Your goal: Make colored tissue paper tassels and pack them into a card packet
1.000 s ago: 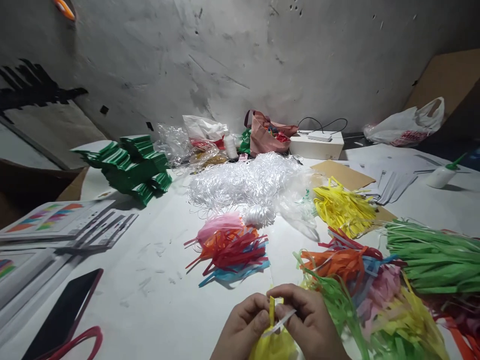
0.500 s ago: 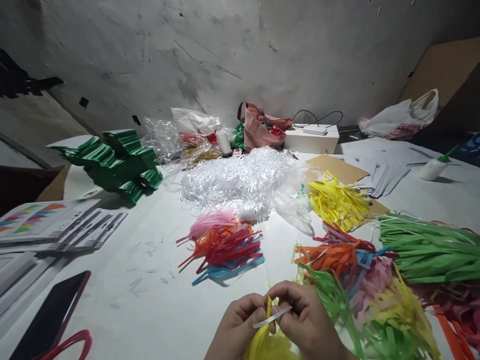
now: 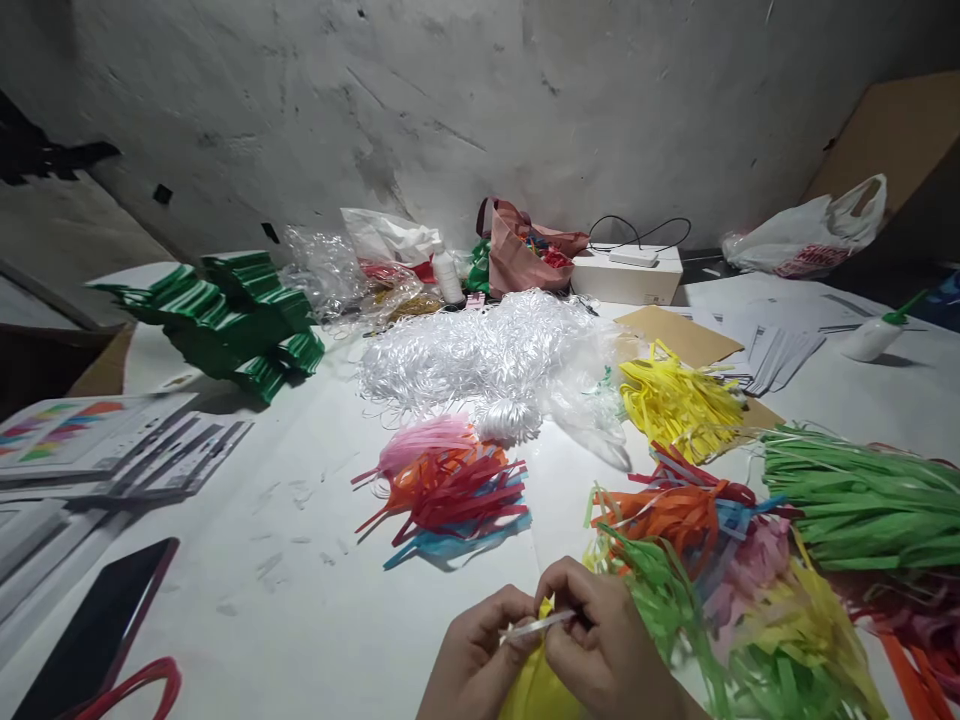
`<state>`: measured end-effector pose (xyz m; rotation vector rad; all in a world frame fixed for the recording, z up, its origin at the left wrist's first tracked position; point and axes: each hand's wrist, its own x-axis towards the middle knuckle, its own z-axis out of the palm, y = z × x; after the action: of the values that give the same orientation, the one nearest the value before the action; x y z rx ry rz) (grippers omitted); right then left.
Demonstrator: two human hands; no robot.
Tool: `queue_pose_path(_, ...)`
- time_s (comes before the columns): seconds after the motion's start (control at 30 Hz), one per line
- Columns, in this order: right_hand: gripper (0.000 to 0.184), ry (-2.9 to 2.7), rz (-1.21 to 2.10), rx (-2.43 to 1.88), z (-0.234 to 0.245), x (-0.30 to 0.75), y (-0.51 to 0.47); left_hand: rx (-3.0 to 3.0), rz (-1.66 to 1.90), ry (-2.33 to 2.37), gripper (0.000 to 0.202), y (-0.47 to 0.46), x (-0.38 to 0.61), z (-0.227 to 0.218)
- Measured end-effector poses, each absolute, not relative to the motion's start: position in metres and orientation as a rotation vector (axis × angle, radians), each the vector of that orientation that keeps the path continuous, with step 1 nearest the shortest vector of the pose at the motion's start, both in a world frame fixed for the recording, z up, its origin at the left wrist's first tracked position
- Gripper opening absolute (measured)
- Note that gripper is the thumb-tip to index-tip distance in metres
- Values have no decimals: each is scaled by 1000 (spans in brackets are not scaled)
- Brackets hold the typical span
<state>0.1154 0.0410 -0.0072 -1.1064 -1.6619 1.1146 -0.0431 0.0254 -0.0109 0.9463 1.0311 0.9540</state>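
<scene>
Low in the middle of the head view, my left hand [image 3: 486,648] and my right hand [image 3: 592,635] come together over a yellow paper tassel [image 3: 541,690]. A narrow white strip [image 3: 536,628] crosses the tassel's top and runs between my fingertips. My left thumb and fingers pinch the strip's left end and the tassel. Bent fingers of my right hand close on the strip's other end beside the tassel top. The tassel's lower part leaves the bottom of the picture. Up and left lies a pile of pink, orange, red and blue tassels [image 3: 457,490].
Loose coloured tassels [image 3: 675,515] and a green fringe bundle [image 3: 862,500] lie to the right. White ribbon [image 3: 480,355] is heaped further back. A phone [image 3: 97,630], printed sheets [image 3: 112,440] and stacked green cutouts [image 3: 225,320] are at left. A glue bottle [image 3: 874,338] stands far right.
My right hand has shifted slightly up and left, closer over the tassel top. The white strip lies flatter across it. The view has turned a little.
</scene>
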Motion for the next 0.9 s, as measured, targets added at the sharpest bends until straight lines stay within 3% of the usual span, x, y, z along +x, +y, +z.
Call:
queue_pose_path(0.1,4,-1620,1084,-1043,-15,115,40,898,959,1034,34,21,-41,-12)
queue_pose_path(0.23,8,-1559,1125,-1062,-26,113,39,833,1039,1097,37,17,-40,-21)
queue_pose_path(0.5,37,-1710,911,-1169,-21,122,40,461,1209,1193,40,24,-41,-22)
queue_pose_path(0.9,25,-1742,529,-1085,-26,118,33,449,1205,1160,38,21,-36,-17)
